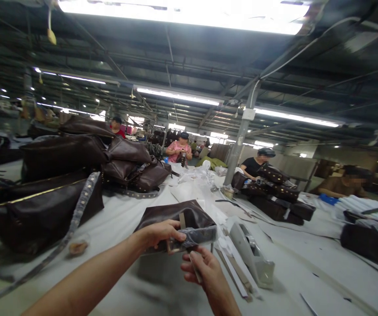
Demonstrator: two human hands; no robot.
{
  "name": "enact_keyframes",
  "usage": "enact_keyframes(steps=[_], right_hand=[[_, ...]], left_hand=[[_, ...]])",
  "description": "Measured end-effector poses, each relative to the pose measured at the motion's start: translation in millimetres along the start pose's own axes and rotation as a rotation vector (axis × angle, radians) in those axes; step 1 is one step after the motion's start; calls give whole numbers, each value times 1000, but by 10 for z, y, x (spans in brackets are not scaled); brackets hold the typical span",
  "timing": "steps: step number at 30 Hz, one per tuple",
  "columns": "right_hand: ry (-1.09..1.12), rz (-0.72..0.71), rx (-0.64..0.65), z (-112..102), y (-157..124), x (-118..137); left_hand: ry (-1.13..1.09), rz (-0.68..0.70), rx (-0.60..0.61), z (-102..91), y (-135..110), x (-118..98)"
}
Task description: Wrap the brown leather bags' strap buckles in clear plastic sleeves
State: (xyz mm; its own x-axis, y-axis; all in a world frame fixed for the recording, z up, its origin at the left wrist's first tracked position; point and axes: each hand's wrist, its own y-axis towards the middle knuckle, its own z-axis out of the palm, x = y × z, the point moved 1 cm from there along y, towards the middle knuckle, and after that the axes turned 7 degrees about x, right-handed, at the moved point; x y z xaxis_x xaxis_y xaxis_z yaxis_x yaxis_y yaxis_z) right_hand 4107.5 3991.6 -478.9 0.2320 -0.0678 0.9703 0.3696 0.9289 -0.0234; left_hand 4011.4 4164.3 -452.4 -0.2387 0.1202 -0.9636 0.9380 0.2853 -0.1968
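My left hand (pixel 162 232) grips the near edge of a dark brown leather bag (pixel 172 215) that lies on the grey table (pixel 116 224). Its fingers are curled over a crinkled strip of clear plastic (pixel 198 237) on the bag's edge. Just below, my right hand (pixel 202 265) is closed in a pinch on a thin flat strip (pixel 196 271), right under the plastic. Both forearms reach in from the lower left and bottom.
A pile of brown bags (pixel 60 175) with studded straps fills the left. A grey tape dispenser (pixel 251 256) and flat strips lie to the right of my hands. Several people work at the far end and right side. A metal post (pixel 238 149) rises mid-table.
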Motion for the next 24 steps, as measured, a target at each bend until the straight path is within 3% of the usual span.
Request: enact_keyframes(steps=[3, 7, 10, 15, 17, 21, 24], right_hand=[[-41, -61, -14, -107, -125, -11], [-125, -126, 131, -228, -200, -3], [-418, -172, 126, -245, -153, 116], [-1003, -488, 25, -166, 60, 363], [-1030, -512, 47, -148, 148, 373], [-879, -371, 117, -151, 226, 245], [-751, -307, 75, -170, 202, 98]], left_hand=[[-10, -35, 15, 31, 10, 9], [22, -67, 29, 80, 5, 2], [27, -43, 47, 137, 5, -15], [40, 36, 103, 195, 10, -50], [52, 80, 142, 183, 14, -52], [131, 85, 213, 149, 22, -19], [209, 57, 230, 153, 31, 21]])
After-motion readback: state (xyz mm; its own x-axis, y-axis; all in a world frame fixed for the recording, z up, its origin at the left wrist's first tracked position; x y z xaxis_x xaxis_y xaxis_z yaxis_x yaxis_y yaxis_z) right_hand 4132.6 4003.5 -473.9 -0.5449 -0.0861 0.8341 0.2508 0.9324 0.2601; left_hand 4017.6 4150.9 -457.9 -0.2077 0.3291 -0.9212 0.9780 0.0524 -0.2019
